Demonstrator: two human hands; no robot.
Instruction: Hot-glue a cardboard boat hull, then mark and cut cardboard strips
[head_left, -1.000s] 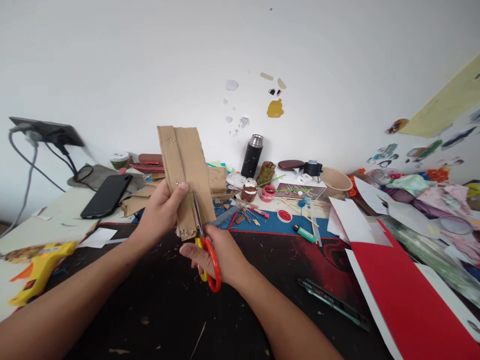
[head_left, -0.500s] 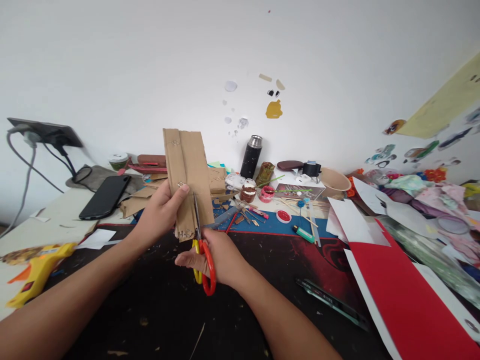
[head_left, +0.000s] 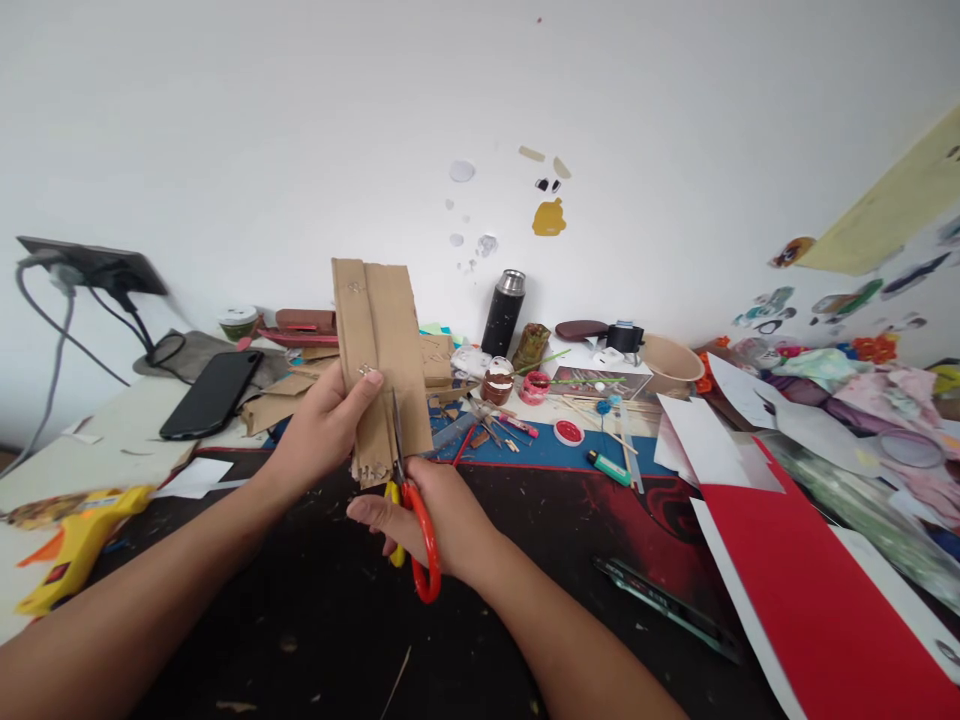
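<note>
Pinching cardboard (head_left: 397, 335) between left fingers (head_left: 364, 392), scissors (head_left: 427, 540) in right fingers (head_left: 375, 512)

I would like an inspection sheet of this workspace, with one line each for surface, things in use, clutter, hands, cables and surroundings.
Surface: dark mat, with small scraps scattered on it.
Things in use: cardboard, raised above the mat; scissors, one handle red, the other yellow, a blade against the cardboard's front.
Clutter: yellow glue gun and phone at left; utility knife and red sheet at right.
Hands: left hand grips the cardboard; right hand holds the scissors.
Cables: grey cable and black cable at far left, apart from both hands.
Surroundings: white wall with stickers; co-workers: nothing seen.
</note>
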